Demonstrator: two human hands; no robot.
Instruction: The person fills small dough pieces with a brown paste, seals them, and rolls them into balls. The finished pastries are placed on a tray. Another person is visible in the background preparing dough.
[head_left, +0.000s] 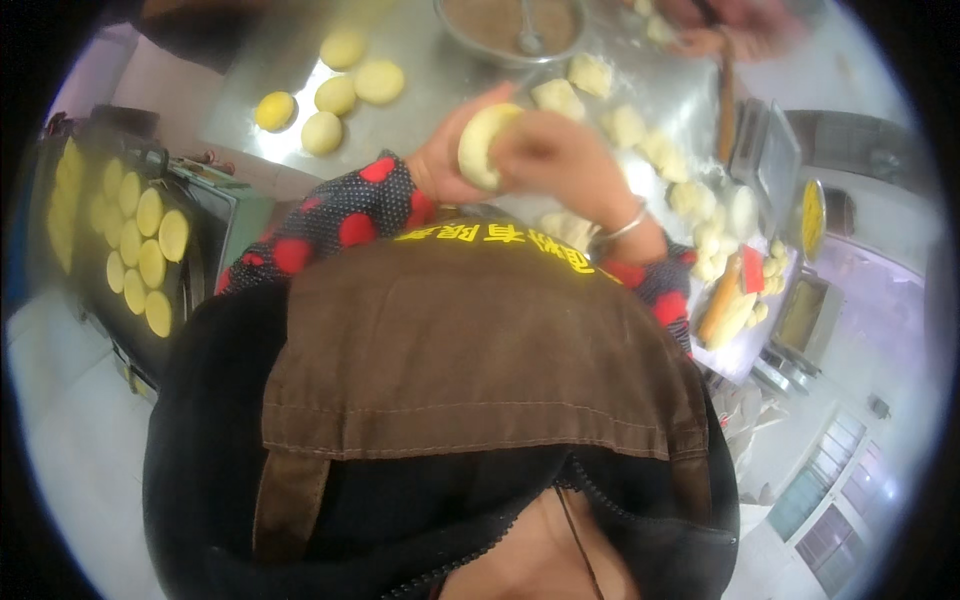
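A cupped piece of pale yellow dough (480, 150) lies between my hands, above the metal worktop (420, 45). My left hand (450, 154) supports it from the left with the palm, and the fingers of my right hand (559, 157) press at its right side, hiding part of it. Beyond them, a steel bowl (516, 58) holds brown filling with a spoon (529, 36) in it. Several round dough pieces (335, 95) sit to the left on the worktop. Rough dough lumps (559, 99) run along the right.
At the far left, several flat yellow rounds (151, 264) lie on a dark griddle surface. On the right are a rolling pin (721, 300), a red scraper (752, 270), a scale (778, 157) and a bowl of yellow food (813, 219). Another person's hand (701, 41) is at the top right.
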